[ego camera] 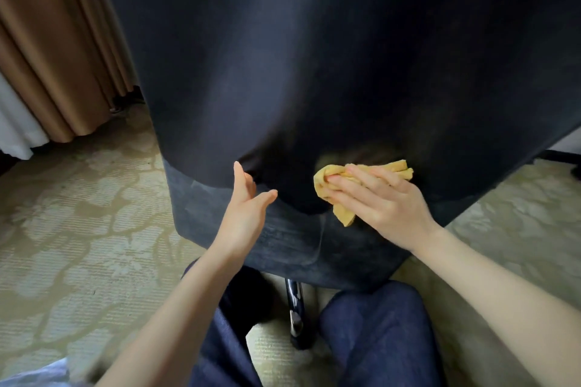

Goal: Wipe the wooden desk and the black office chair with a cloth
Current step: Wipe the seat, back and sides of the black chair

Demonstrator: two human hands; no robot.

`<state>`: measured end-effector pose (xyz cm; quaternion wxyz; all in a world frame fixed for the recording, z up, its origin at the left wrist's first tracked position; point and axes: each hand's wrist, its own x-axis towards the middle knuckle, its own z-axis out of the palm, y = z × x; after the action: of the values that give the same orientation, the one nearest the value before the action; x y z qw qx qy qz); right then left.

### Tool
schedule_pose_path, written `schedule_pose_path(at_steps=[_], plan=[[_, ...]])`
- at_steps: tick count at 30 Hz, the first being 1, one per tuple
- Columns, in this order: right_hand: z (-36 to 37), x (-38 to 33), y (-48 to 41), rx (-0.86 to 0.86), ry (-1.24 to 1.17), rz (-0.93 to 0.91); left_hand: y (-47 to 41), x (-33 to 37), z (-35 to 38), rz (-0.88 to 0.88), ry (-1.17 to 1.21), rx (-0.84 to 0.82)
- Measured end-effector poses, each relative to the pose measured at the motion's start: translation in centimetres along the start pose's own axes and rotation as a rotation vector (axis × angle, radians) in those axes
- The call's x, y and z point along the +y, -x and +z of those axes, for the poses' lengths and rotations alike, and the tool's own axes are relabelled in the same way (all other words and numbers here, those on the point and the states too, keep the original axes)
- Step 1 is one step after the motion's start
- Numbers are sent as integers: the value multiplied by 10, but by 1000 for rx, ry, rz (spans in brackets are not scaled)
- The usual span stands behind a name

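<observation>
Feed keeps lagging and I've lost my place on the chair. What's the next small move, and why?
Probably slide the cloth left along the lower edge of the chair, toward the left hand. The right hand presses the bunched cloth against the chair there, and the open left hand seems to steady the chair beside it, so the strip between them is nearest.

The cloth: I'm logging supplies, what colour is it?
Yellow. The cloth shows best in the head view, pressed under the right hand.
</observation>
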<state>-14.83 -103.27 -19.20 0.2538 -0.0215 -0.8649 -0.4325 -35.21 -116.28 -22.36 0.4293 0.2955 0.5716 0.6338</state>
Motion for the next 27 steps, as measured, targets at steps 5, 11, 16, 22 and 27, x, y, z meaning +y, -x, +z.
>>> schedule_pose_path(at_steps=[5, 11, 16, 22, 27], plan=[[-17, 38, -42, 200, 140, 95, 0, -6, 5, 34, -25, -17], [-25, 46, -117, 431, 134, 272, -2, -6, 13, 58, -41, 40], [-6, 8, -118, 315, 61, 357, -5, -5, 23, 84, -42, 151], [25, -38, -54, 33, -7, 118, -17, -7, 23, 82, -23, 177], [21, -45, -3, -200, -59, -50, -29, -10, 11, 61, -35, 194]])
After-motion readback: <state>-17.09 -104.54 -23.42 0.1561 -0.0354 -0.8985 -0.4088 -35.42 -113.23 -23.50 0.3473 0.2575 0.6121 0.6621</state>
